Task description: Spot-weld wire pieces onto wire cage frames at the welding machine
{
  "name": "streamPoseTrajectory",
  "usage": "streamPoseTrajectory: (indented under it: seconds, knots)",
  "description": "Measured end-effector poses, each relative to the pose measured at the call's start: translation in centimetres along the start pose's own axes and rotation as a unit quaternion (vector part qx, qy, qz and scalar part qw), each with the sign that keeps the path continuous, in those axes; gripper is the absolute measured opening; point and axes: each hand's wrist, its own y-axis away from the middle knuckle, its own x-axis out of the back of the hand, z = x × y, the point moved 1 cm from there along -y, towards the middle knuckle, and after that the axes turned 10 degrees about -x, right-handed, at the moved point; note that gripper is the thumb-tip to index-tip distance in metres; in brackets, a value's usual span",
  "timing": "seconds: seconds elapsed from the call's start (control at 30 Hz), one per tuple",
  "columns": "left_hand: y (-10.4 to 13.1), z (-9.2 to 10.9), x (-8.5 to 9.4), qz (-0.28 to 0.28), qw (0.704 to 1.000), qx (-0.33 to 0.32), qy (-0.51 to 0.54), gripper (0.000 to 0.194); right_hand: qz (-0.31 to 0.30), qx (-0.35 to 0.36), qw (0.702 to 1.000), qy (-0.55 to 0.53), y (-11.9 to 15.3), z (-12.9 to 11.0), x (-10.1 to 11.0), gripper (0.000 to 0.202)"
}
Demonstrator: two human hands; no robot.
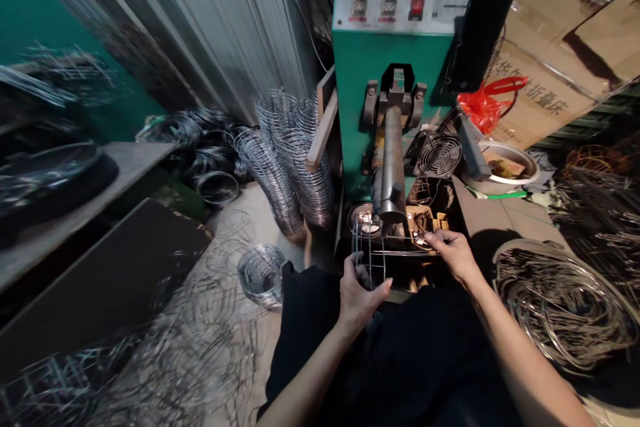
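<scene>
My left hand is closed around the near end of a small wire frame, which stands under the tip of the machine's metal cylinder. Off to the right, my right hand has its thumb and fingers pinched together near a yellow basket. Whatever sits between those fingertips is too small to make out. Both hands are in front of the green welding-type machine, whose panel has a lit red lamp.
Stacks of wire rings stand left of the machine, with a loose ring coil nearer. Wire scraps cover the floor at left. At right are a white bowl, a round container of bent wires and cardboard boxes.
</scene>
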Motion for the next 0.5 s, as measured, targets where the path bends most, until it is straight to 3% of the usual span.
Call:
streamPoseTrajectory:
  seconds: [0.37,0.5]
  knots:
    - [-0.3,-0.3,-0.2,0.003,1.0,0.005,0.02,0.07,0.008,-0.005,1.0,0.001,-0.5,0.0,0.0,0.062]
    - [0.9,1.0,0.2,0.001,0.998,0.033,0.05,0.071,-0.047,0.0,0.999,0.014,0.8,0.5,1.5,0.056]
